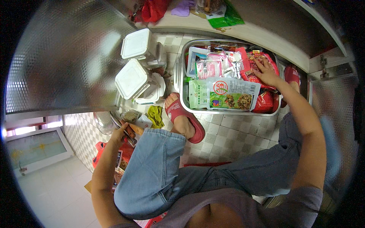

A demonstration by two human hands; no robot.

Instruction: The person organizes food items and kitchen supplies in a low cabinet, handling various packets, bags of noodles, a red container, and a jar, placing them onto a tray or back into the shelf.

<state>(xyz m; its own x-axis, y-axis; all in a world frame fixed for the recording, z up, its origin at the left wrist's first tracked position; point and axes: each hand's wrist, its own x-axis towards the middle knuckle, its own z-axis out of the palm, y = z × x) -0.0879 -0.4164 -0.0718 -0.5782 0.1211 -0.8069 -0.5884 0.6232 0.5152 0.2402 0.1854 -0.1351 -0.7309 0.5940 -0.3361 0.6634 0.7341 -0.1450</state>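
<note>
A metal tray [229, 113] full of food packets stands on the checked floor in front of me. My right hand [267, 72] lies spread, fingers apart, on a red food packet [258, 64] at the tray's right side. A white and green pouch [232, 94] lies across the front of the packets, over a pale green pouch [197, 94]. Down at the left, my left hand [119, 134] is at some wooden-handled utensils [136, 128] beside my knee; whether its fingers close on a handle is not clear. A wire strainer [103, 121] is just beyond it.
White-lidded containers [132, 78] stand left of the tray, near a yellow-green cloth [155, 116]. My slippered foot [182, 119] is between cloth and tray. Behind the tray runs a cabinet's bottom board [174, 21] holding bags and a purple glove [183, 8]. A textured cabinet door [65, 57] hangs at the left.
</note>
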